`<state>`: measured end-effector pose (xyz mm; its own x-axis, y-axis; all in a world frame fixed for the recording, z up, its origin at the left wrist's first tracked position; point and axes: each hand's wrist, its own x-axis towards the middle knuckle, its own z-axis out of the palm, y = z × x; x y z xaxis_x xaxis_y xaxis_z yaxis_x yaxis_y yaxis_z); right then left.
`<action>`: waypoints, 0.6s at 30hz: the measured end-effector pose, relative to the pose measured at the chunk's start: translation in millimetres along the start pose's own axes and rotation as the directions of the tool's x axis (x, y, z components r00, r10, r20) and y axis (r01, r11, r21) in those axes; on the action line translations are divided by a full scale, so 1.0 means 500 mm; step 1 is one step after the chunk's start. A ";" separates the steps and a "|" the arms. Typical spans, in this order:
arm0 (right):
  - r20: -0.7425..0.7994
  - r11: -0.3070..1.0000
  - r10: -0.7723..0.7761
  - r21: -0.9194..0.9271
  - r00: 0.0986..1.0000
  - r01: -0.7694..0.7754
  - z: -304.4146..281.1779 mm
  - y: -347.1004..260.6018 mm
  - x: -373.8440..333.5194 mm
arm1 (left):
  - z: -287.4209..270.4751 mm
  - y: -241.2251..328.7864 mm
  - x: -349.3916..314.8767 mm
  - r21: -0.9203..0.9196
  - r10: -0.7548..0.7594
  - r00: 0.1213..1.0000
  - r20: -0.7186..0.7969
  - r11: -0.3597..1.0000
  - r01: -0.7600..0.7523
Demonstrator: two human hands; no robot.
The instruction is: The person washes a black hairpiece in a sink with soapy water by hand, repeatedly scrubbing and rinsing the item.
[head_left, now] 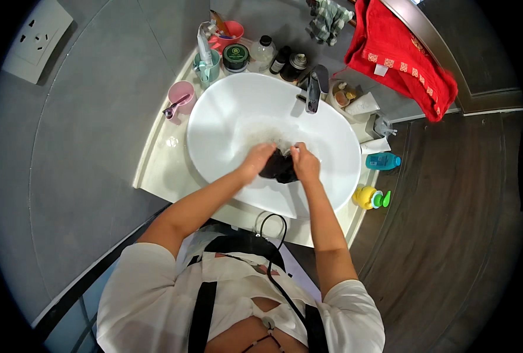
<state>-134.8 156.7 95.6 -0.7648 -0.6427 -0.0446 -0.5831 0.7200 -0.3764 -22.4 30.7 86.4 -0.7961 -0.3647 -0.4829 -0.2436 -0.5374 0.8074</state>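
Observation:
Both of my hands are inside a white oval sink (220, 129), gripping a bunched black cloth (282, 169) between them. My left hand (258, 159) has its fingers closed on the cloth's left edge. On the opposite edge, my right hand (304, 162) pinches the fabric, its thumb side toward the left hand. Greyish suds or water (276, 136) spread over the basin just beyond the cloth. The dark metal faucet (314, 91) rises at the far right rim; whether water runs from it I cannot tell.
Along the counter's back stand a pink cup (182, 97), a teal cup (207, 66), a round dark jar (235, 57) and several bottles. To the right are a blue bottle (382, 161) and a yellow pump bottle (367, 197). A red towel (400, 53) hangs at the upper right.

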 end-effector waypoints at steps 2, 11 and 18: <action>-0.141 0.994 -0.103 0.007 0.985 0.105 -0.034 0.034 -0.019 | -0.048 0.015 0.026 0.178 0.180 0.981 -0.068 0.970 -0.166; -0.037 0.913 -0.401 0.057 0.915 0.403 -0.003 0.079 -0.087 | -0.134 -0.040 0.064 0.699 0.491 0.866 -0.097 0.653 -0.292; -0.109 0.984 -0.107 0.132 0.988 0.121 0.076 0.052 -0.015 | -0.120 -0.083 0.100 0.586 0.252 0.949 -0.190 0.804 -0.096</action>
<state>-133.8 170.2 51.0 -0.7235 -0.6834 0.0970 -0.6299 0.5961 -0.4978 -18.5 -10.9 8.3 -0.7119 -0.6255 -0.3194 -0.4441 0.0485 0.8947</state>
